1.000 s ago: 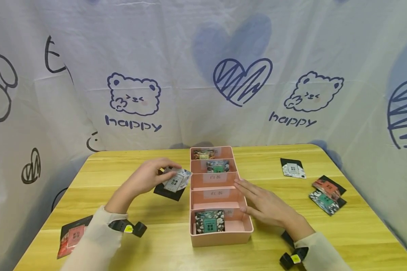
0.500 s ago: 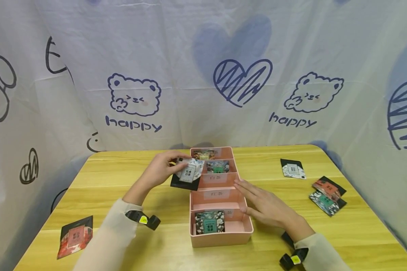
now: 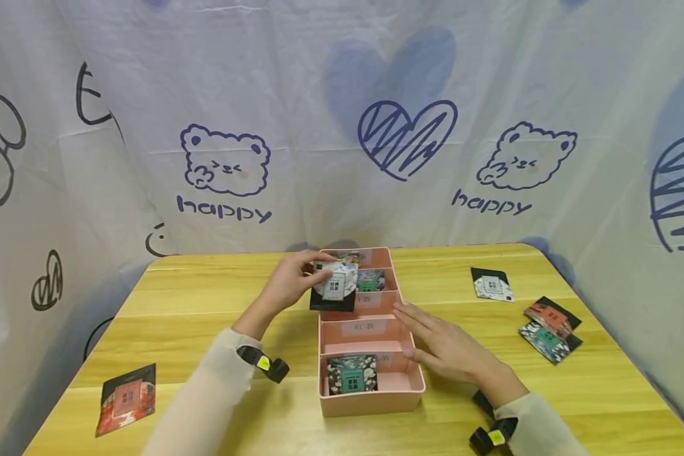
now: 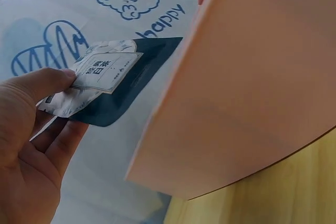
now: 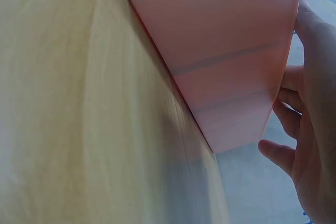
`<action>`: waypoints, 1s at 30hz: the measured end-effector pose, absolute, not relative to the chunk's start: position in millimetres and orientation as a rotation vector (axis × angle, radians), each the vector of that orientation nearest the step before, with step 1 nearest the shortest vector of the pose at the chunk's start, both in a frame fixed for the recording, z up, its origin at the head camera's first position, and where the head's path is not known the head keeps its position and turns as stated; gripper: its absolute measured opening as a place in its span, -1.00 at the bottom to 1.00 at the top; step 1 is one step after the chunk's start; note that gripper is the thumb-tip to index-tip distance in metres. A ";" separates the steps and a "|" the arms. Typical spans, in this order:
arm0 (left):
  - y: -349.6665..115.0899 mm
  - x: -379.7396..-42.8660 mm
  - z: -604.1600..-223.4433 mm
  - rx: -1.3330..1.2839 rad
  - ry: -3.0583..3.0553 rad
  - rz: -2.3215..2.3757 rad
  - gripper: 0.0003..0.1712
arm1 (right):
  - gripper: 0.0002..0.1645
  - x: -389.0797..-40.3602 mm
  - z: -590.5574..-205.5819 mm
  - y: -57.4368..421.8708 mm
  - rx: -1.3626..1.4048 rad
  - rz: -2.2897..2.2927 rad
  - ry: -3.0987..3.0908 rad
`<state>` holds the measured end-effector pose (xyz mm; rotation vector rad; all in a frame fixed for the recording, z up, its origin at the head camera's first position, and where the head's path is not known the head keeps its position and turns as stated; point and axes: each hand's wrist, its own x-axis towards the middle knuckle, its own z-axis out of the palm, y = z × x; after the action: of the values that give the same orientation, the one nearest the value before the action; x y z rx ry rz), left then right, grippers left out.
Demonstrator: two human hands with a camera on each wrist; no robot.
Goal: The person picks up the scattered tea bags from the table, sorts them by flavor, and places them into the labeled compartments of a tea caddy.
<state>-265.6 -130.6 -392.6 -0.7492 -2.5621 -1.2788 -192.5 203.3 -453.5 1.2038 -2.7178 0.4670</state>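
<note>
Packet (image 3: 334,290) pinched in left hand (image 3: 289,278); right hand (image 3: 453,345), loosely extended, touches pink box (image 3: 372,404).

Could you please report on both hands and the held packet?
Left hand pinching packet at pink box, left rim. Right hand at right rim. No obstruction visible.

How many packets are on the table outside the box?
4: a red packet at left; at right, a black-and-white packet farther back, another red packet and a green packet overlapping. Others may hide.
</note>
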 end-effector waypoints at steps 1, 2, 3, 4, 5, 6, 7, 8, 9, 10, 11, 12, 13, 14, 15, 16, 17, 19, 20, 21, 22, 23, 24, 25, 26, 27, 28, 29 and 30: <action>-128.5 -267.1 -394.6 -0.744 -2.561 -1.287 -0.73 | -0.18 -192.4 -453.8 203.5 1.200 0.468 -2.720; -126.3 -268.3 -396.4 -0.737 -2.562 -1.295 -0.73 | -0.18 -192.3 -454.1 203.7 1.197 0.470 -2.723; -124.3 -269.1 -397.9 -0.733 -2.562 -1.299 -0.73 | -0.18 -192.1 -454.2 203.8 1.195 0.469 -2.725; -122.4 -269.8 -399.2 -0.726 -2.563 -1.306 -0.73 | -0.18 -192.1 -454.3 203.9 1.192 0.475 -2.732; -120.6 -270.5 -400.5 -0.722 -2.564 -1.312 -0.74 | -0.18 -192.1 -454.5 204.0 1.190 0.480 -2.737; -119.1 -271.2 -402.1 -0.714 -2.566 -1.317 -0.73 | -0.19 -192.2 -454.5 204.1 1.189 0.482 -2.740; -117.7 -271.4 -403.1 -0.709 -2.565 -1.323 -0.74 | -0.19 -192.4 -454.7 204.2 1.190 0.480 -2.741; -116.4 -271.6 -403.9 -0.705 -2.562 -1.329 -0.73 | -0.19 -192.6 -454.7 204.2 1.192 0.482 -2.741; -115.3 -271.8 -404.9 -0.702 -2.559 -1.334 -0.73 | -0.19 -192.9 -454.7 204.3 1.195 0.483 -2.739; -114.3 -272.0 -405.8 -0.698 -2.557 -1.338 -0.73 | -0.19 -193.2 -454.7 204.3 1.197 0.490 -2.734; -113.3 -272.6 -407.0 -0.696 -2.556 -1.333 -0.72 | -0.19 -193.5 -454.8 204.4 1.198 0.491 -2.726; -112.5 -272.9 -408.0 -0.695 -2.557 -1.322 -0.71 | -0.19 -193.6 -454.8 204.5 1.201 0.484 -2.719; -111.8 -272.9 -409.0 -0.698 -2.561 -1.306 -0.70 | -0.19 -193.7 -454.8 204.5 1.203 0.480 -2.714; -111.3 -273.5 -410.7 -0.699 -2.571 -1.282 -0.70 | -0.18 -193.6 -454.7 204.6 1.204 0.480 -2.712; -110.9 -273.6 -412.2 -0.699 -2.580 -1.253 -0.69 | -0.18 -193.6 -454.8 204.7 1.203 0.484 -2.713; -110.6 -273.8 -413.9 -0.698 -2.591 -1.223 -0.69 | -0.18 -193.4 -454.9 204.7 1.202 0.486 -2.717; -110.4 -274.0 -415.7 -0.698 -2.599 -1.193 -0.70 | -0.18 -193.3 -454.9 204.8 1.201 0.486 -2.723; -110.2 -274.5 -419.0 -0.701 -2.612 -1.130 -0.70 | -0.18 -193.1 -455.2 205.2 1.200 0.491 -2.730; -110.0 -274.9 -420.6 -0.700 -2.614 -1.101 -0.70 | -0.18 -193.0 -455.1 205.3 1.197 0.492 -2.731; -109.9 -275.3 -421.9 -0.699 -2.614 -1.078 -0.71 | -0.18 -193.0 -455.1 205.4 1.195 0.494 -2.731; -109.8 -275.9 -423.2 -0.702 -2.615 -1.054 -0.70 | -0.18 -193.1 -455.1 205.5 1.194 0.496 -2.729; -109.6 -276.3 -424.3 -0.704 -2.614 -1.033 -0.70 | -0.18 -193.1 -454.9 205.5 1.194 0.499 -2.726; -109.6 -276.8 -425.4 -0.704 -2.614 -1.014 -0.70 | -0.18 -193.2 -454.8 205.6 1.191 0.495 -2.724; -109.6 -277.1 -426.2 -0.703 -2.612 -1.002 -0.71 | -0.18 -193.1 -454.5 205.4 1.190 0.497 -2.723; -109.6 -277.0 -426.7 -0.702 -2.609 -0.997 -0.71 | -0.19 -192.9 -454.2 205.3 1.190 0.496 -2.723; -109.8 -276.9 -427.1 -0.703 -2.607 -0.992 -0.71 | -0.18 -192.9 -453.9 204.9 1.189 0.500 -2.727; -109.9 -276.5 -427.1 -0.703 -2.604 -0.986 -0.72 | -0.18 -192.7 -453.5 204.5 1.189 0.501 -2.731; -110.1 -276.2 -427.4 -0.705 -2.600 -0.978 -0.73 | -0.18 -192.4 -453.1 204.1 1.185 0.499 -2.737; -110.5 -275.7 -427.5 -0.709 -2.599 -0.969 -0.74 | -0.18 -192.4 -452.9 203.7 1.184 0.492 -2.744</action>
<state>-275.7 -110.5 -427.5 -0.7087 -2.5987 -0.9689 -192.4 203.7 -452.9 1.1843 -2.7438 0.4919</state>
